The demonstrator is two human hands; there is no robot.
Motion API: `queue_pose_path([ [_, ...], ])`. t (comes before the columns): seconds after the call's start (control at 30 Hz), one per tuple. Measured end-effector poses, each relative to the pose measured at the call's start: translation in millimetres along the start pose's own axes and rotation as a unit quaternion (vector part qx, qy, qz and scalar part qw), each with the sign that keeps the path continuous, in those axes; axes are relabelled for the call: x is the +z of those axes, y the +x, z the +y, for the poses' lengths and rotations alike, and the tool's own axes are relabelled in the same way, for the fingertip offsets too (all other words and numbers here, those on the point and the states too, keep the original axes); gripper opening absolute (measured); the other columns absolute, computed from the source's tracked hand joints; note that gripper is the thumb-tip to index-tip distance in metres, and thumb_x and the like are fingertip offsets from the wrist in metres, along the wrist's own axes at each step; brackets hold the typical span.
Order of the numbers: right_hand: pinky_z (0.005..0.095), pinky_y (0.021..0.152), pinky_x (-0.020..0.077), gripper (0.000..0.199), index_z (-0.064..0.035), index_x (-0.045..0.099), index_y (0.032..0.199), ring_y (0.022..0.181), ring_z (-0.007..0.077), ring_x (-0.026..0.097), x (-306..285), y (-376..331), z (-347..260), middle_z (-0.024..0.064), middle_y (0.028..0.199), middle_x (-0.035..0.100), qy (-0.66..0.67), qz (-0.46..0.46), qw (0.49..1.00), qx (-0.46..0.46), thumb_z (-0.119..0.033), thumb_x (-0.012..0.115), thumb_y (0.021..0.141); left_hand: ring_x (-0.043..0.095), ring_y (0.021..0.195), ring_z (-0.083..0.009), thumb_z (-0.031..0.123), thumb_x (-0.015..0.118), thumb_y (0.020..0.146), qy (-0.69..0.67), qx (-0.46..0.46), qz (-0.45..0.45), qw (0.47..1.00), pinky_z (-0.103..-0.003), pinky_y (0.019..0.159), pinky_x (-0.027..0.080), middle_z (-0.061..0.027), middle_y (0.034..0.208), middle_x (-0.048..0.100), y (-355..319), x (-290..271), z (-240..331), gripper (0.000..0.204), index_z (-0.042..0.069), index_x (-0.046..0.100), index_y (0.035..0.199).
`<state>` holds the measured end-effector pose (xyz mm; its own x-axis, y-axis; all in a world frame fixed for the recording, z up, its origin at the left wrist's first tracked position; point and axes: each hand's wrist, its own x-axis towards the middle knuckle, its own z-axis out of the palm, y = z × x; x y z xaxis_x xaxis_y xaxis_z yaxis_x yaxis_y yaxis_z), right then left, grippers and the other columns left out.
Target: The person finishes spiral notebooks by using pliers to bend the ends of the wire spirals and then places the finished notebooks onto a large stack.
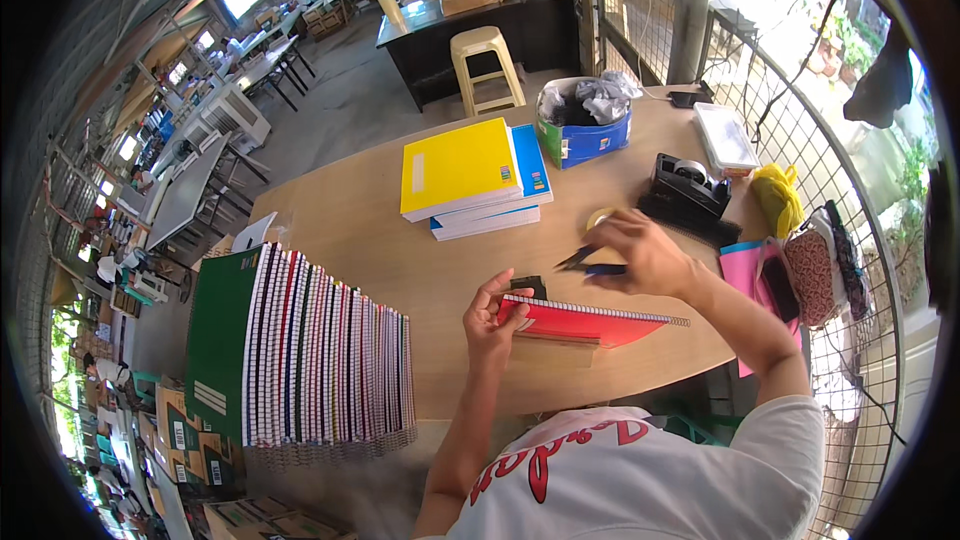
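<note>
A red spiral notebook (600,323) is tilted on the table in front of me, its coil along the upper edge. My left hand (490,320) grips its left end, thumb on the near side. Above the right part of the notebook, my right hand (645,255) is closed around a dark blue two-armed hand tool (600,268) like pliers; its two arms point left, and the exact kind is unclear. A small black block (528,287) sits just behind the left end of the notebook. Partly hidden by my right hand is a yellow tape roll (600,217).
On the left is a long row of spiral notebooks (330,350) with a green front cover. Farther back are stacked yellow and blue books (465,170) and a blue-green box of plastic bags (585,140). A black tape dispenser (690,190), yellow twine (777,200) and wire mesh (850,180) line the right.
</note>
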<state>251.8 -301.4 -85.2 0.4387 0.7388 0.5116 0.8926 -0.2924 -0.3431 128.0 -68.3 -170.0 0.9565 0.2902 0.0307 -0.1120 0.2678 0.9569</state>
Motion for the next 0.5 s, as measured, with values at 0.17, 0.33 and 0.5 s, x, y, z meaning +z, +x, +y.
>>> queue_pose_path([
  [0.17, 0.0398, 0.098, 0.0411, 0.016, -0.0173, 0.068, 0.088, 0.099, 0.0181, 0.057, -11.2, 40.7, -37.0, -0.0041, 0.091, 0.063, -0.232, 0.001, 0.944, -0.234, -0.023, 0.071, 0.074, 0.066, 0.086, -0.0095, -0.014, 0.068, 0.083, 0.009, -0.016, 0.009, 1.0, -0.022, 0.078, 0.054, -0.0079, 0.094, 0.07, -3.7, 23.3, 12.4, 0.057, 0.0, 0.052, 0.136],
  [0.33, 0.0393, 0.098, 0.0387, 0.01, -0.0198, 0.067, 0.082, 0.101, 0.0135, 0.055, -14.5, 49.4, -37.4, -0.0074, 0.087, 0.059, -0.292, -0.02, 0.897, -0.331, -0.025, 0.067, 0.073, 0.065, 0.084, -0.009, -0.014, 0.069, 0.082, 0.017, -0.021, 0.001, 1.0, -0.023, 0.078, 0.054, -0.0047, 0.089, 0.068, -4.8, 30.5, 14.9, 0.06, -0.002, 0.049, 0.137],
  [0.5, 0.0404, 0.095, 0.041, 0.012, -0.0193, 0.066, 0.081, 0.099, 0.0156, 0.057, -14.0, 46.8, -35.9, -0.0055, 0.089, 0.061, -0.295, -0.043, 0.884, -0.36, -0.027, 0.069, 0.072, 0.065, 0.082, -0.0091, -0.013, 0.069, 0.081, 0.039, 0.004, -0.015, 0.999, -0.024, 0.076, 0.056, -0.0044, 0.088, 0.066, -2.0, 31.2, 8.0, 0.062, 0.0, 0.048, 0.138],
])
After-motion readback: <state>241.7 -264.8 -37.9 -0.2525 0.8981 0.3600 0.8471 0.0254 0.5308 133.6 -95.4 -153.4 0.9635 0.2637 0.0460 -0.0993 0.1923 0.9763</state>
